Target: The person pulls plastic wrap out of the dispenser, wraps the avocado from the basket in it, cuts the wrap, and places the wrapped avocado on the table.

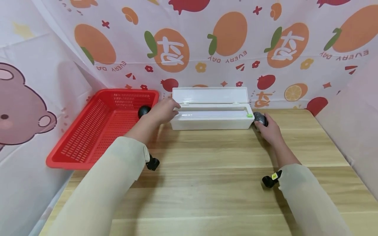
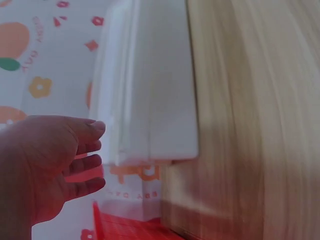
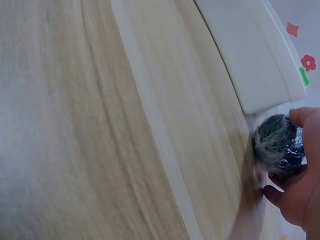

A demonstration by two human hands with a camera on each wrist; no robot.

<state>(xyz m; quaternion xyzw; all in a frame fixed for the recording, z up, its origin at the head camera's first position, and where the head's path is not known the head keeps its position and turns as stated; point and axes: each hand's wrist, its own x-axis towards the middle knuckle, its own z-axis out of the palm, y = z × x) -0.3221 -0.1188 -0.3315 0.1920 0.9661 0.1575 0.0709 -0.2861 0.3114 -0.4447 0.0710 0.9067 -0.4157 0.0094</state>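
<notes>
A white cling film dispenser box (image 1: 211, 124) stands at the back of the table with its lid (image 1: 210, 95) raised. A pale roll (image 1: 211, 114) lies inside, and a green slider (image 1: 249, 115) sits at the right end of the edge. My left hand (image 1: 163, 110) is at the box's left end, fingers loosely bent and holding nothing; whether it touches the box I cannot tell. Just right of the box, my right hand (image 1: 270, 129) grips a dark round object wrapped in clear film (image 3: 279, 145). Crumpled film covers its surface in the right wrist view.
To the left stands a red plastic basket (image 1: 69, 165) with perforated walls. A dark round object (image 1: 143, 111) lies in it, partly behind my left arm. A fruit-printed cloth (image 1: 200, 42) hangs behind the wooden table (image 1: 206, 183).
</notes>
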